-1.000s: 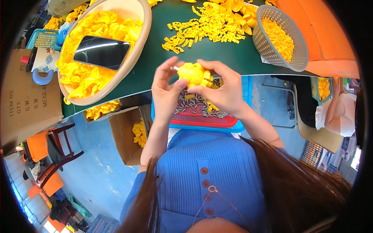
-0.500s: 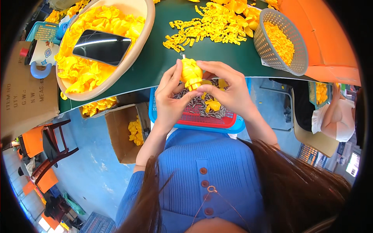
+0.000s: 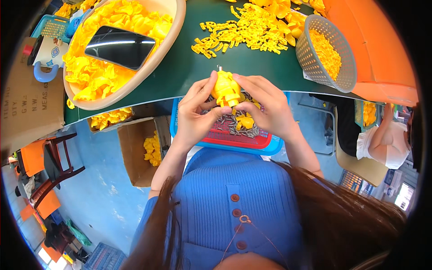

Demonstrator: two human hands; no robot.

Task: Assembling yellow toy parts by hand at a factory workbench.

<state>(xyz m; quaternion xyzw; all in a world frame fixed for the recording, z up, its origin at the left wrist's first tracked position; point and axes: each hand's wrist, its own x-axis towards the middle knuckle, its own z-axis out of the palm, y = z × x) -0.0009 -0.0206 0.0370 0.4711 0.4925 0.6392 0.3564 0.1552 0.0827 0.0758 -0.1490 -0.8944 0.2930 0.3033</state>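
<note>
You wear a ribbed blue knit top point(image 3: 234, 189) in the lower middle of the frame, closed down the front by a row of small dark red buttons point(image 3: 234, 198). A thin cord with a small metal ring point(image 3: 245, 219) lies over it. Your forearms are bare, and long dark brown hair point(image 3: 346, 220) falls at lower right and lower left.

Glossy yellow plastic part point(image 3: 226, 88); matt green tabletop point(image 3: 189, 67); grey plastic mesh basket point(image 3: 315, 54); rough brown cardboard box point(image 3: 135, 148) near left.
</note>
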